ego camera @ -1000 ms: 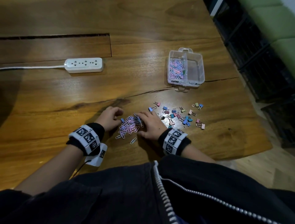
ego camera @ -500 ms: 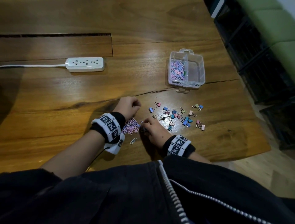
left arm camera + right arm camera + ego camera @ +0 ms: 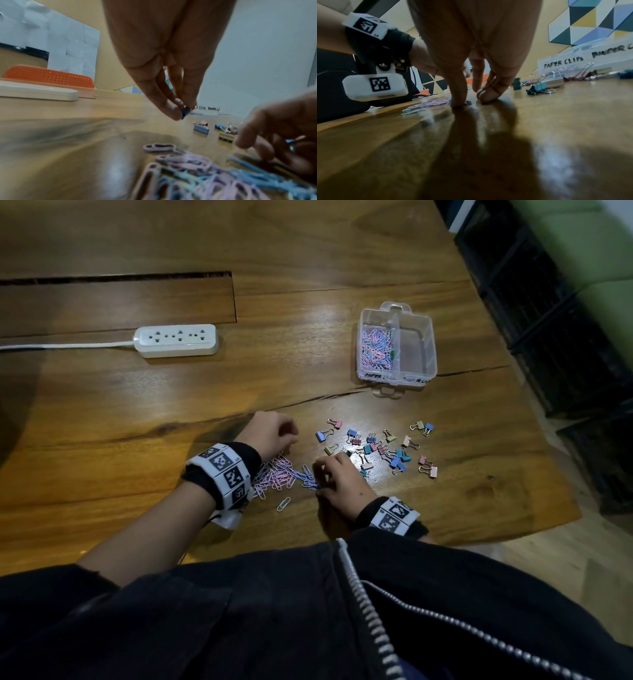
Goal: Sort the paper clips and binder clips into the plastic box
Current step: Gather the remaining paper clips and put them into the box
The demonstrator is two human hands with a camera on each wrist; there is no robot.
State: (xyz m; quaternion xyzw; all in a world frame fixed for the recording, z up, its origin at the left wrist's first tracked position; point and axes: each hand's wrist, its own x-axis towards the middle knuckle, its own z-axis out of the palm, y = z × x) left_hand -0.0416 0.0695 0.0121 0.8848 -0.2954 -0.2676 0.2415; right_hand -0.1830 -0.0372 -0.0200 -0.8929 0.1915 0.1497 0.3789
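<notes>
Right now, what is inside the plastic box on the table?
The plastic box has two compartments. The left one holds pink and blue paper clips with a small green thing by the divider; what lies under them is covered. The right compartment looks bare.

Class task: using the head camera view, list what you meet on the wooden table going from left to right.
White power strip → left hand → pile of paper clips → right hand → scattered binder clips → plastic box.
</notes>
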